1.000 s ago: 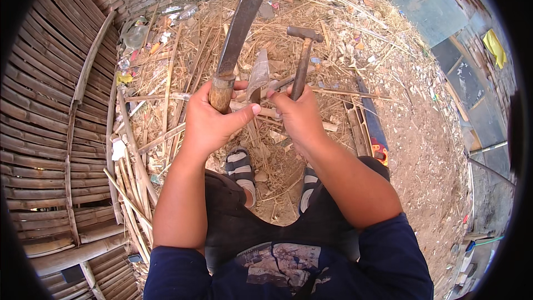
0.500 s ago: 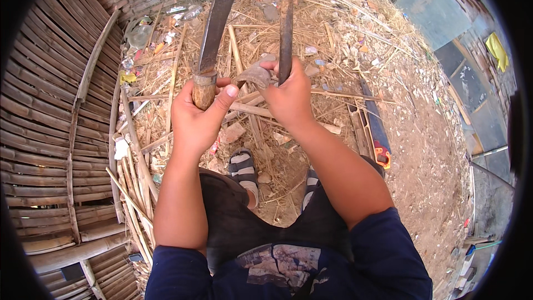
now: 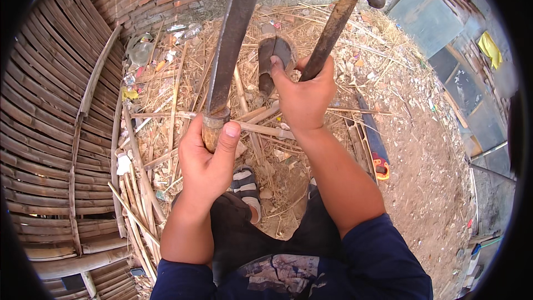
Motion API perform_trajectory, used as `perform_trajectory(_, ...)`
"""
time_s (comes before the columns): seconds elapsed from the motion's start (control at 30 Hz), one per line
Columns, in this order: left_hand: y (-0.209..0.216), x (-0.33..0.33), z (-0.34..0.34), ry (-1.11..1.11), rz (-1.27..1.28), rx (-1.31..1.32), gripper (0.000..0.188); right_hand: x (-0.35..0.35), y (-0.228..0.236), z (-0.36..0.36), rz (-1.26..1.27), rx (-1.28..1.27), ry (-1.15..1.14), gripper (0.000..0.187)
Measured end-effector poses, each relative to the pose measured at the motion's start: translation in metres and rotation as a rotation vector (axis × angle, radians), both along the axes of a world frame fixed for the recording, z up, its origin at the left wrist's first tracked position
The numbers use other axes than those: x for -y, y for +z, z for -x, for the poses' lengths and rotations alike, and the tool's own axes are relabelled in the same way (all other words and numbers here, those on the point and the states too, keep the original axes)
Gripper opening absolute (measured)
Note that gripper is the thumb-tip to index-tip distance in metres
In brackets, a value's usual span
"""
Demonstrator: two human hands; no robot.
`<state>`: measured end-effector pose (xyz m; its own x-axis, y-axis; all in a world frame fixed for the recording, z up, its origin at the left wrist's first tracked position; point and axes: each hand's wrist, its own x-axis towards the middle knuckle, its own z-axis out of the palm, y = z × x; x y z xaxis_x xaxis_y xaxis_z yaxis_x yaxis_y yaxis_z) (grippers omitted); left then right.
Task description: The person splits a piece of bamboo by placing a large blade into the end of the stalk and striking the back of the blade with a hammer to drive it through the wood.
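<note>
While your left hand [image 3: 206, 162] wraps round the wooden handle [image 3: 212, 134] of a machete [image 3: 233, 44] rising ahead of it — head view — your right hand [image 3: 306, 97] clasps a hammer [image 3: 336, 30], thumb against a dark curved piece [image 3: 282, 49] just beyond. Right of that hand lies a saw [image 3: 373, 136].

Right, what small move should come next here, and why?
Perhaps lower the wooden-handled dark metal hammer and set it down: the right hand grips it while the thumb lies against a dark curved piece, and the left hand holds a long, wooden-handled dark metal blade, so neither hand looks free.
</note>
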<state>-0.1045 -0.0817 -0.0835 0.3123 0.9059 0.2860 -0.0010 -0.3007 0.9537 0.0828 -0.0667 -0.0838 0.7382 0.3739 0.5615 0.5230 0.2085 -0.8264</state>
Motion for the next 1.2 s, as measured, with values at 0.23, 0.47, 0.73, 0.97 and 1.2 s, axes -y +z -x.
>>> perform_trajectory(0.23, 0.005, 0.003, -0.009, 0.016, -0.058, -0.135, 0.038, -0.009, -0.019, -0.005, -0.061, 0.115, 0.003, 0.039)
perform_trajectory(0.47, 0.007, 0.003, -0.007, 0.06, -0.072, -0.185, 0.038, -0.013, -0.021, 0.002, -0.104, 0.047, 0.03, 0.039)
perform_trajectory(0.73, 0.009, -0.002, 0.004, 0.054, 0.019, -0.21, 0.04, -0.018, -0.032, 0.005, -0.344, -0.056, 0.41, 0.041)
perform_trajectory(0.97, 0.015, 0.002, 0.011, -0.009, 0.122, -0.203, 0.04, -0.023, -0.038, 0.008, -0.304, 0.02, 0.19, 0.035)
perform_trajectory(1.2, 0.011, 0.004, 0.011, 0.016, 0.111, -0.167, 0.039, -0.028, -0.038, 0.017, -0.236, 0.057, 0.057, 0.034)
